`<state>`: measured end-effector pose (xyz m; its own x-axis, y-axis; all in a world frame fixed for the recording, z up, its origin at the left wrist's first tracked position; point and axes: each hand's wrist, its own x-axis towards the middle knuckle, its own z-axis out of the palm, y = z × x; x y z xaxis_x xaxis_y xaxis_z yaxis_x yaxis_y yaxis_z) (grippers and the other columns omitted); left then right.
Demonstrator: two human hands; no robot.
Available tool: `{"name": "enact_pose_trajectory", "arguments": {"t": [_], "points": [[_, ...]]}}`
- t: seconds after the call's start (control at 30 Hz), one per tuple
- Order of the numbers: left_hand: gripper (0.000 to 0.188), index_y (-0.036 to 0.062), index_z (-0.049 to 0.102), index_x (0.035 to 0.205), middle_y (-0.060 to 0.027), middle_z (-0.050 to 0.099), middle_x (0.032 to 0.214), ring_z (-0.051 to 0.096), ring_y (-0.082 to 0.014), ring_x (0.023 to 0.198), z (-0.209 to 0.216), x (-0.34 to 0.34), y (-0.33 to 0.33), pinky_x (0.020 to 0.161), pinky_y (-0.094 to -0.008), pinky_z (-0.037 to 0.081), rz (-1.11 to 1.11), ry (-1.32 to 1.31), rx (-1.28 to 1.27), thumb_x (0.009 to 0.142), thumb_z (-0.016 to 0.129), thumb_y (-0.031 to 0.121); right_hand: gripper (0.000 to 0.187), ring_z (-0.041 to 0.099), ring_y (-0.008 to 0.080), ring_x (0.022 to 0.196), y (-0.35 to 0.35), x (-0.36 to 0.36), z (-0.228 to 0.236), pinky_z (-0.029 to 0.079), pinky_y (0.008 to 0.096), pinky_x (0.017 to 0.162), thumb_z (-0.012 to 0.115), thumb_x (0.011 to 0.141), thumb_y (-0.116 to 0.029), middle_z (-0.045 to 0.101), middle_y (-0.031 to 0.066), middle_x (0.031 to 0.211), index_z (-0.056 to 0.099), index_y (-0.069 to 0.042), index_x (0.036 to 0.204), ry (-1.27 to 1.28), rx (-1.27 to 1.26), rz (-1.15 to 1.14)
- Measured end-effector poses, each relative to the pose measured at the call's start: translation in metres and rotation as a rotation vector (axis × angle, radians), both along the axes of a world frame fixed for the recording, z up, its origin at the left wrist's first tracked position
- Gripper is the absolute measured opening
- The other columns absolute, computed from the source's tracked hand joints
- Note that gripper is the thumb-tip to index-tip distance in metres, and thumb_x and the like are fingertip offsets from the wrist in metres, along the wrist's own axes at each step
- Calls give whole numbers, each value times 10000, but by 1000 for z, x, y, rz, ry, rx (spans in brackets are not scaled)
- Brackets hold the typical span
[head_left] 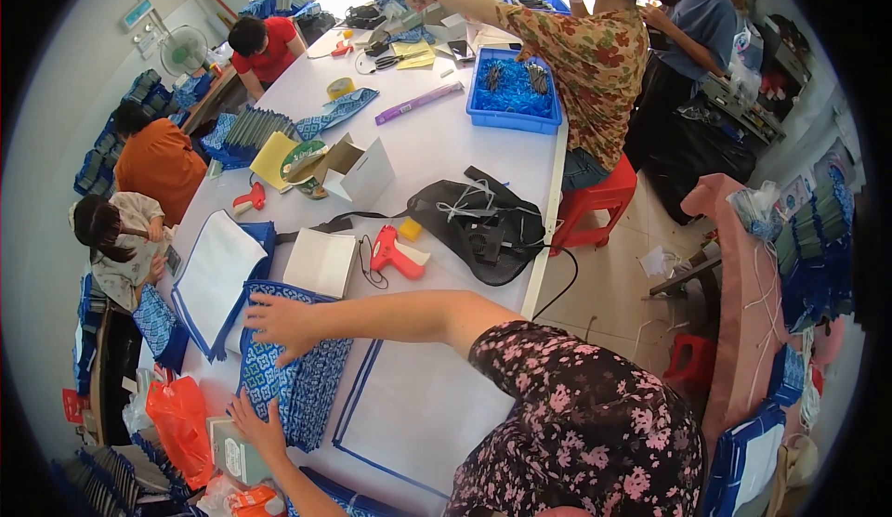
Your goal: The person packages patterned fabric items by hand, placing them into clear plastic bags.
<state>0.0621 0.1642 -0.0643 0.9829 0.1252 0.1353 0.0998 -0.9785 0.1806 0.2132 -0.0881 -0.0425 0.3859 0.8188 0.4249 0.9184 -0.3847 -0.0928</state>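
A thick stack of blue patterned fabric pieces (pixel 311 387) lies on the white table in front of me. My right hand (pixel 283 324) reaches across from the right and rests on the stack's far part, fingers spread. My left hand (pixel 258 429) is at the stack's near left edge, its fingers apart and touching the side. Neither hand grips anything that I can see. Right of the stack lies a white sheet with blue edging (pixel 423 415). Beyond it on the left is a pile of white pieces with blue borders (pixel 223 271).
A red tagging gun (pixel 395 255), an open notebook (pixel 321 261) and a black mesh bag (pixel 478 229) lie farther up. A blue tray (pixel 516 119) stands beyond. An orange plastic bag (pixel 179 424) sits at the left edge. Several people work around the table.
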Motion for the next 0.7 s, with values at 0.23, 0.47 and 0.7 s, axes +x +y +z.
{"name": "enact_pose_trajectory", "arguments": {"t": [0.23,0.47,0.7], "points": [[569,16,486,1371,-187,499,1399,425,-347,1332,38,-89,-77,1133,-442,285,-37,-253,-547,827,652,30,390,628,315,914,-66,-145,-67,483,467,769,758,752,-463,658,96,911,705,-114,917,393,-40,543],[621,51,548,1291,-198,525,1365,452,-387,1298,-54,-213,-188,1105,-496,312,-289,77,-574,715,766,126,377,590,340,974,-183,-210,-94,476,465,810,806,660,-367,624,111,946,632,-85,841,579,-130,391],[668,82,572,1259,-189,521,1375,444,-396,1302,-64,-212,-202,1108,-527,285,-295,19,-420,665,821,260,311,589,347,1015,-204,-203,-83,478,471,837,774,708,-308,636,126,1010,626,-66,836,493,39,295]]}}
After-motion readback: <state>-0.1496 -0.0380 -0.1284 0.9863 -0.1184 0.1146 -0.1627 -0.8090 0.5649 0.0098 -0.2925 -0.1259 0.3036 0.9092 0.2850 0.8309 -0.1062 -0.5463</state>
